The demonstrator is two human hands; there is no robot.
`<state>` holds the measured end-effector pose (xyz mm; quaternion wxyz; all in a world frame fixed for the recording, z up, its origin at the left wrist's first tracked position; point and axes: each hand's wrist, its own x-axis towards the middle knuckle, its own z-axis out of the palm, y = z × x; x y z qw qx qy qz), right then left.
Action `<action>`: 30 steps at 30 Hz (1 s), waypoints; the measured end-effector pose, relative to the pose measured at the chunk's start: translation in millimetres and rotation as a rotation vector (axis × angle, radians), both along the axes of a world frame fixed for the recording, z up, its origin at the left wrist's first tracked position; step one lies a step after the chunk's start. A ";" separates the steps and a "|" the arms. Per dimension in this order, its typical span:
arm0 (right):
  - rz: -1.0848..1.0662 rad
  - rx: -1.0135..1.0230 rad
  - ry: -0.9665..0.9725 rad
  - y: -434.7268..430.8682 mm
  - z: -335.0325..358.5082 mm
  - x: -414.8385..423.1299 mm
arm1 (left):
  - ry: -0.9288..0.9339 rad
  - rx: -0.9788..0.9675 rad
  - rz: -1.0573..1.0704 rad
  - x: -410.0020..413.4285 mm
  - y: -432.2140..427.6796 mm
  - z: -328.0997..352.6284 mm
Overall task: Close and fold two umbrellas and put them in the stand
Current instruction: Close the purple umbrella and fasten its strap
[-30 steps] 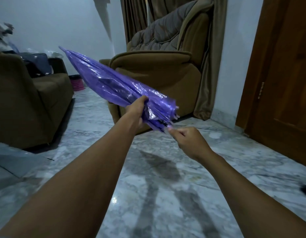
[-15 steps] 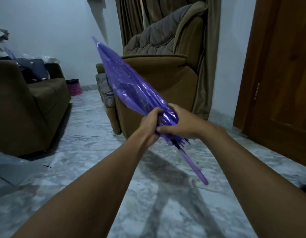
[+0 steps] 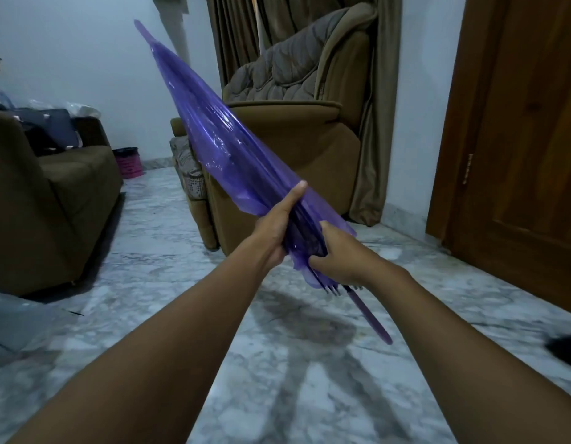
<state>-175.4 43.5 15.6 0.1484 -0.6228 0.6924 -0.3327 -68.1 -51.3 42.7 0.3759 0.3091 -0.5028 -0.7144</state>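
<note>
A closed purple plastic umbrella slants across the middle of the head view, tip up to the upper left, purple shaft and handle pointing down to the right. My left hand grips the gathered canopy near its lower rim from the left. My right hand holds the same lower rim from the right, by the dark rib ends. No second umbrella or stand is in view.
A brown armchair with a quilt stands right behind the umbrella. A brown sofa is at the left, a pink bin by the far wall, a wooden door at the right. Marble floor spreads below.
The umbrella has swung from near level to steeply tilted, tip upward. My right hand moved from the handle end onto the canopy's lower rim, and the shaft now shows below.
</note>
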 end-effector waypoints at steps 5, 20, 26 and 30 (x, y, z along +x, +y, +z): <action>-0.182 -0.027 0.287 7.7 -3.6 9.9 | -0.022 0.069 0.140 -0.1 -6.0 -7.5; -0.108 0.083 0.107 9.7 18.7 -0.6 | 0.018 -0.019 -0.018 1.2 21.9 0.1; -0.190 0.081 0.333 17.8 46.1 -24.1 | -0.560 -0.231 -0.013 5.5 36.8 15.0; -0.251 0.104 0.483 32.7 82.9 -53.3 | -0.820 -1.053 0.186 12.8 59.1 14.9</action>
